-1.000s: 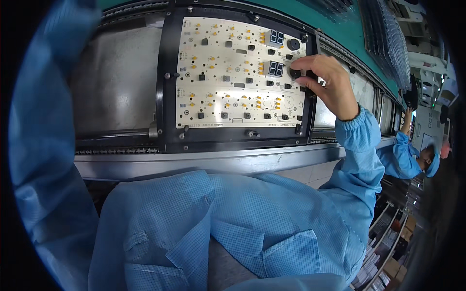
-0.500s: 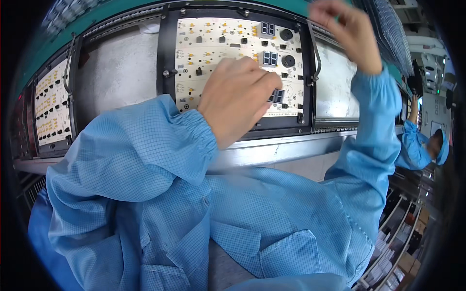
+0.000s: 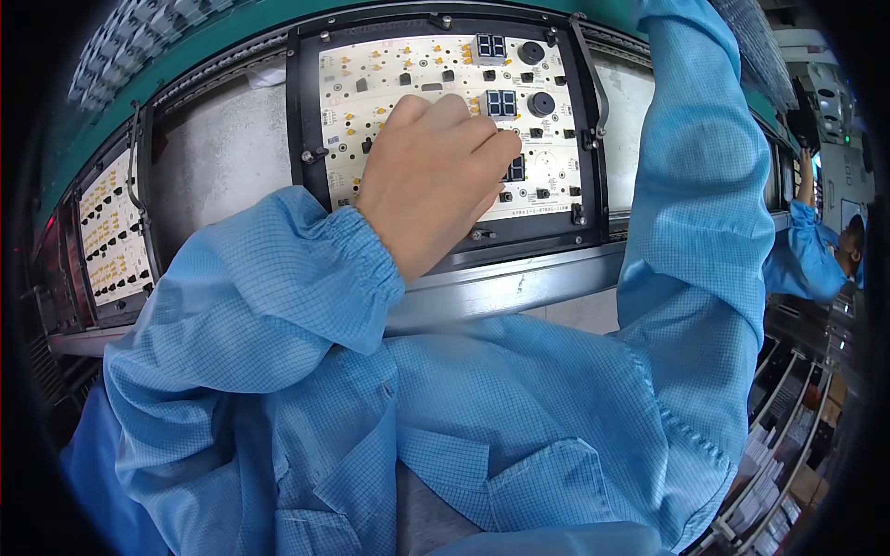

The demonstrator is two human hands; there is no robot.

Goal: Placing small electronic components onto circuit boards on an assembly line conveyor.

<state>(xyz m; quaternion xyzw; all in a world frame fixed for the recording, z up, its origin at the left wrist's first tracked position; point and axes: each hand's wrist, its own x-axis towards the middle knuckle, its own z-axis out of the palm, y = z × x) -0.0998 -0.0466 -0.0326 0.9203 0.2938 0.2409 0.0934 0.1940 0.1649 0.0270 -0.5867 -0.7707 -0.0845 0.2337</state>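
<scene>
My left hand [image 3: 436, 181] reaches over a cream circuit board [image 3: 445, 74] set in a black frame [image 3: 311, 102]. Its fingers are bent and closed on a two-digit display [image 3: 516, 169], which stands at the lower right of the board; fingertips and part of the display are hidden. Two more two-digit displays, an upper one [image 3: 489, 49] and a middle one [image 3: 501, 104], sit in a column above it. Beside them are two round black buzzers, an upper one [image 3: 531, 53] and a lower one [image 3: 540, 104]. My right sleeve [image 3: 700, 139] runs off the top edge, its hand out of view.
Metal rails [image 3: 519, 283] carry the frame. At left lies another board [image 3: 116, 232] with yellow and black parts. Dark stacked trays [image 3: 756, 46] rise at the upper right. A person in blue [image 3: 811, 250] is at the far right, above shelves with boxes [image 3: 779, 454].
My right hand has gone up out of view. The display under my left fingers was tilted and now lines up with the others. The board appears slightly further left.
</scene>
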